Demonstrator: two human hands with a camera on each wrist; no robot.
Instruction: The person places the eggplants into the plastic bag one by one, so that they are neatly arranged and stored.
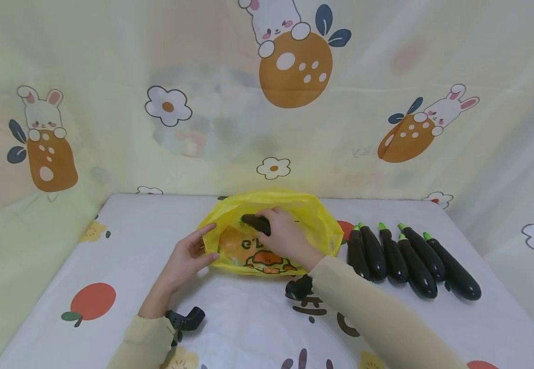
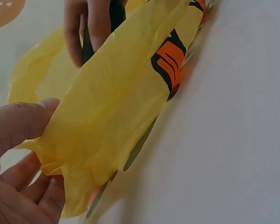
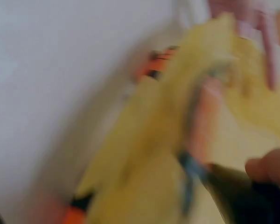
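A yellow plastic bag point(image 1: 327, 220) with an orange cartoon print lies with its mouth open in the middle of the table. At its left edge, my left hand point(image 1: 192, 254) holds the rim, thumb and fingers spread around the crumpled plastic; the left wrist view shows the thumb point(image 2: 37, 114) on the rim. My right hand point(image 1: 287, 233) grips a dark eggplant point(image 1: 256, 224) inside the bag's mouth, its far end pointing left. In the blurred right wrist view, the held eggplant point(image 3: 245, 198) shows dark beside my thumb.
Several dark eggplants point(image 1: 416, 266) with green stems lie side by side to the right of the bag. The table point(image 1: 123, 251) wears a white printed cloth. Behind it hangs a pale curtain point(image 1: 220, 138) with rabbits and flowers. A black wrist device point(image 1: 187, 319) sits at my left wrist.
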